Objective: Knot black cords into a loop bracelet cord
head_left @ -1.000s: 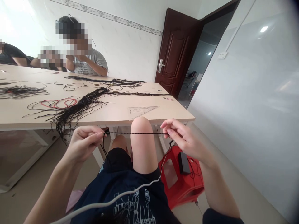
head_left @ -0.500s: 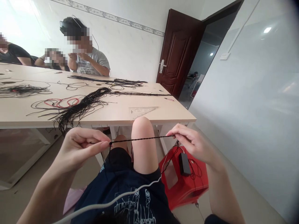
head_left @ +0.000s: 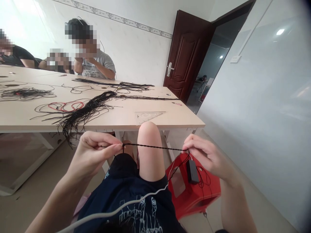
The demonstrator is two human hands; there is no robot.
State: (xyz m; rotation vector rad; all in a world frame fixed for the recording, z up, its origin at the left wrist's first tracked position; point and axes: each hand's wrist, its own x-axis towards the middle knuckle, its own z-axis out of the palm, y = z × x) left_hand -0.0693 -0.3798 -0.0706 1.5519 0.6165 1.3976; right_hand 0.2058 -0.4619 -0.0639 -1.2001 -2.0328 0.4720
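A twisted black cord [head_left: 155, 147] stretches almost level between my two hands, above my bare knee. My left hand [head_left: 97, 150] pinches its left end between thumb and forefinger, close to a small knot with a short tail hanging below. At the other end, my right hand [head_left: 205, 155] grips the cord in its fingertips, and loose black strands dangle beneath. Beyond my knee, a clear set square [head_left: 150, 116] lies near the table's front edge. A thick bundle of black cords [head_left: 89, 108] rests left of it, its loose ends drooping over the edge.
The pale table [head_left: 126, 118] spans the view ahead. A red stool [head_left: 206, 194] at my right carries a black power adapter [head_left: 192, 171]. A white cable [head_left: 131, 202] crosses my lap. Co-workers sit across the table; a brown door [head_left: 188, 55] stands open.
Both hands have shifted right with the cord. My right hand has dropped slightly and the left has risen a little, so the cord now slopes down to the right.
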